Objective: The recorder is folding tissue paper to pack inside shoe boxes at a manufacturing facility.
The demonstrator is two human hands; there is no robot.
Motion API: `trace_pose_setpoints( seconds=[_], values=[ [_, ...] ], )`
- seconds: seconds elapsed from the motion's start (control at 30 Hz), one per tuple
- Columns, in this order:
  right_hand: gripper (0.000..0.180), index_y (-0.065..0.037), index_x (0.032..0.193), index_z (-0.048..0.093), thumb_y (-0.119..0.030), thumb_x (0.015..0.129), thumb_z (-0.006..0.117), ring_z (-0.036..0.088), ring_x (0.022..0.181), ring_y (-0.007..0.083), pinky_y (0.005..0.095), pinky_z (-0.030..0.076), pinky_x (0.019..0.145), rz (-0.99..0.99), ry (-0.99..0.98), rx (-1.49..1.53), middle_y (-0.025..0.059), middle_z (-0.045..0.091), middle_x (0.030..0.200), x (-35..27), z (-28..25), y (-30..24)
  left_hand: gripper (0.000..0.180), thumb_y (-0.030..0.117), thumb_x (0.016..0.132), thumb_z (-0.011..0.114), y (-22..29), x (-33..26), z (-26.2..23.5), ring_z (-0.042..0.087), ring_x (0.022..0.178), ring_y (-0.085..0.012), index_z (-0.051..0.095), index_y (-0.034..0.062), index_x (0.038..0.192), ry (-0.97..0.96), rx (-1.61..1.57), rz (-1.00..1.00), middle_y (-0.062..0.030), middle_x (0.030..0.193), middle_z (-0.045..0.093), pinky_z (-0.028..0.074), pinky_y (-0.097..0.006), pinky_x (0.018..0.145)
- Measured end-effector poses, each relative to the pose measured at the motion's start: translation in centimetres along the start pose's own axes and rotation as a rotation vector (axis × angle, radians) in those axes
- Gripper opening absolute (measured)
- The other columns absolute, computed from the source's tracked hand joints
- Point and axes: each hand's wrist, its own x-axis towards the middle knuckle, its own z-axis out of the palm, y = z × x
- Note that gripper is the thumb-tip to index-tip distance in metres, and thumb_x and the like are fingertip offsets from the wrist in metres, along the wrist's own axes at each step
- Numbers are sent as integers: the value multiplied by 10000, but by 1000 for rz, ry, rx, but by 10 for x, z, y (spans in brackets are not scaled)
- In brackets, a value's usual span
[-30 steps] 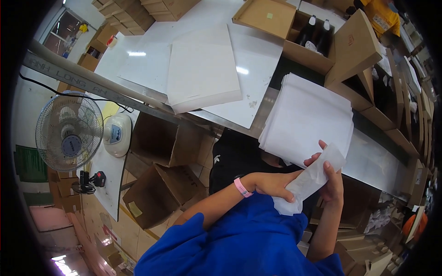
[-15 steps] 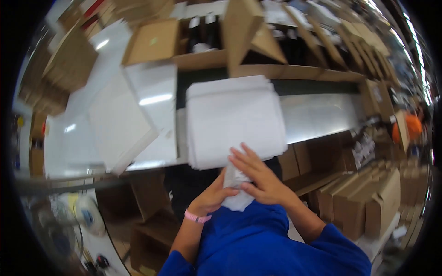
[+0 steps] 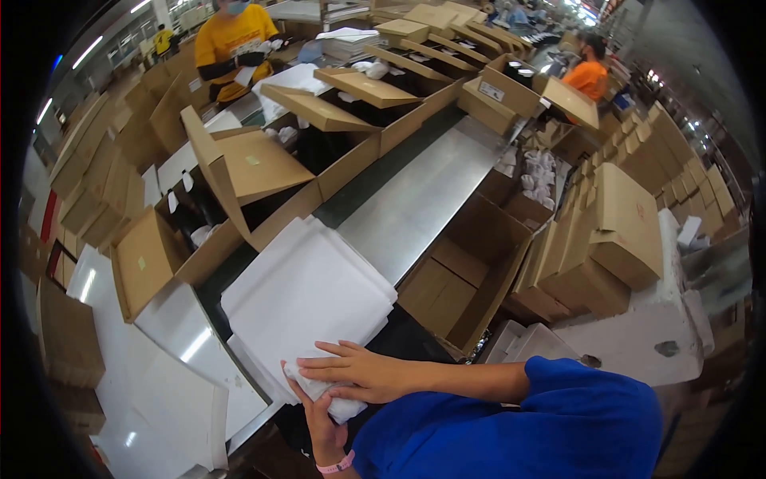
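Close to my body, a wad of crumpled white paper (image 3: 345,408) sits between my two hands at the near edge of a paper stack. My left hand (image 3: 323,427), with a pink band on its wrist, grips the wad from below and the left. Across its top lies my right hand (image 3: 371,375), fingers stretched forward and thumb against the wad, so it is held from both sides. Just beyond them is the stack of large white paper sheets (image 3: 307,291), slightly fanned at the edges. Parts of the left fingers are hidden behind the wad.
Open cardboard boxes (image 3: 263,164) with dark items line the green conveyor (image 3: 351,195), beside a metal ledge (image 3: 423,207). An empty carton (image 3: 455,279) stands right, near stacked flat boxes (image 3: 594,247). A person in yellow (image 3: 235,44) and another in orange (image 3: 586,78) are beyond.
My view has swung to the right and up, bringing the line of boxes and two people into sight. Both hands stay on the crumpled paper by the stack.
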Motion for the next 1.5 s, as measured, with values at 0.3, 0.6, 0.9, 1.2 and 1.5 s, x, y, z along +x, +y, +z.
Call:
trace_pose_setpoints(
  seconds=[0.3, 0.6, 0.9, 1.2, 1.5],
  values=[
    [586, -216, 1766, 485, -381, 1209, 564, 268, 1739, 444, 627, 283, 1370, -72, 36, 120, 12, 363, 1887, 9, 12, 7, 1059, 198, 969, 602, 3, -4, 18, 424, 1640, -453, 68, 322, 1874, 99, 103, 138, -236, 1836, 267, 471, -558, 1284],
    [506, -214, 1681, 621, -213, 1176, 646, 389, 1673, 425, 546, 396, 1332, -37, 213, 216, 121, 401, 1853, 8, 21, -2, 1026, 265, 971, 632, -9, -3, -5, 447, 1617, -443, 107, 293, 1852, 198, 178, 166, -236, 1812, 286, 485, -554, 1273],
    [526, -189, 1669, 626, -156, 1147, 682, 531, 1558, 377, 480, 476, 1264, -41, 151, 273, 127, 427, 1834, 9, 28, -1, 832, 537, 1147, 632, -13, 0, -24, 521, 1549, -428, 181, 306, 1808, 289, 9, 124, -174, 1762, 376, 552, -587, 1192],
    [829, -148, 1819, 307, -254, 1129, 755, 502, 1585, 353, 499, 462, 1291, 146, 395, 803, 139, 329, 1859, 6, 49, -20, 738, 518, 1172, 607, -16, 10, -17, 588, 1456, -383, 234, 270, 1759, 409, 171, 159, -192, 1681, 453, 586, -551, 1141],
    [964, -118, 1836, 208, -496, 1131, 746, 591, 1460, 251, 416, 503, 1233, 727, -74, 1119, 187, 549, 1667, -10, 47, -22, 825, 557, 1144, 601, -8, 20, 11, 577, 1457, -409, 175, 304, 1804, 455, 400, 435, -210, 1726, 379, 577, -593, 1142]
  ],
)
